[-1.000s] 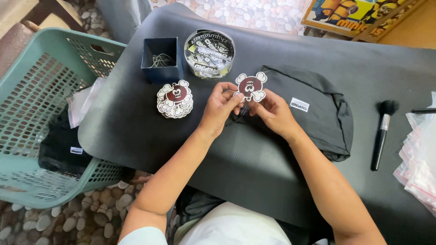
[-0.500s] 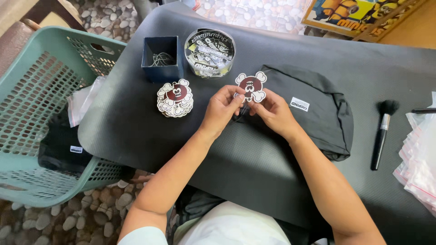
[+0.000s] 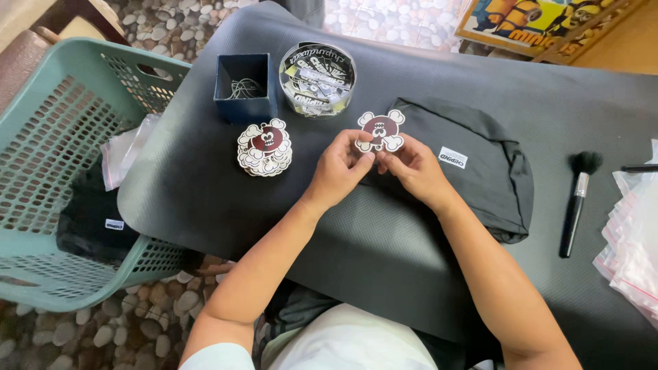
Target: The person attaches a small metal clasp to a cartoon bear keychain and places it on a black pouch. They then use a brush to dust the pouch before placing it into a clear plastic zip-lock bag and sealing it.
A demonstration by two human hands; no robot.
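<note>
Sticker [image 3: 382, 130], dark red and cream-lobed, is pinched at its lower edge by left hand [image 3: 340, 168] and right hand [image 3: 413, 168], fingertips hiding that edge, just as before, above the folded black garment [image 3: 480, 171] with its small white label. A matching sticker stack [image 3: 264, 146] lies left.

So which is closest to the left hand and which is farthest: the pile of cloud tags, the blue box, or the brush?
From the left hand in the head view:
1. Pile of cloud tags, just to its left.
2. Blue box, farther up and left.
3. Brush, far off on the right, past the right hand.
</note>
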